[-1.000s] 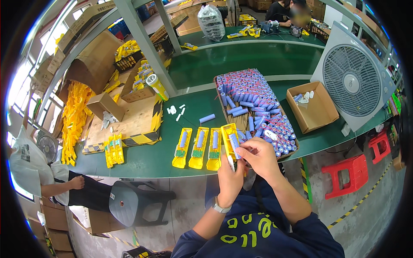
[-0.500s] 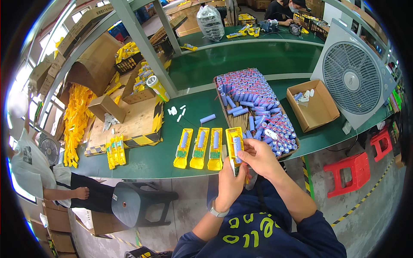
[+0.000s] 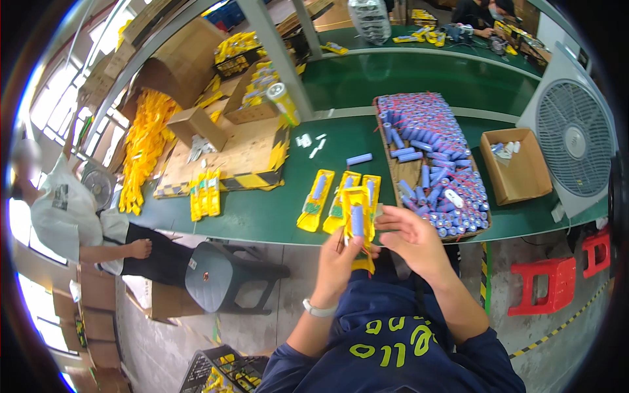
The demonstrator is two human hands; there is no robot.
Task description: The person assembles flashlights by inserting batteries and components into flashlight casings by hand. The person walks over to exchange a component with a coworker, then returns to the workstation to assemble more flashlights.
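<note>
My left hand point(image 3: 336, 265) grips a yellow plastic casing point(image 3: 364, 196) from below, with its thumb by the lower end of a blue-purple battery cell point(image 3: 357, 221) in the casing. Beside the casing's right edge is my right hand point(image 3: 414, 239), fingers apart; a small greyish bit by its fingertips is too blurred to name. On the green table just beyond lie three more yellow casings point(image 3: 316, 200) with cells and green circuit boards, two of them partly hidden by the held one. A loose battery cell point(image 3: 359, 159) lies farther back.
A shallow cardboard box point(image 3: 407, 173) full of battery cells stands right of my hands, then a smaller cardboard box point(image 3: 524, 177) and a fan point(image 3: 573, 141). Small white pieces point(image 3: 304, 140) lie on the table. Leftward are a wooden board point(image 3: 246, 160), a grey stool point(image 3: 219, 278) and a person.
The view has shifted, so the table appears farther left and the bench things farther right. My right thumb and fingers have come off the cell; my left hand still holds the casing.
</note>
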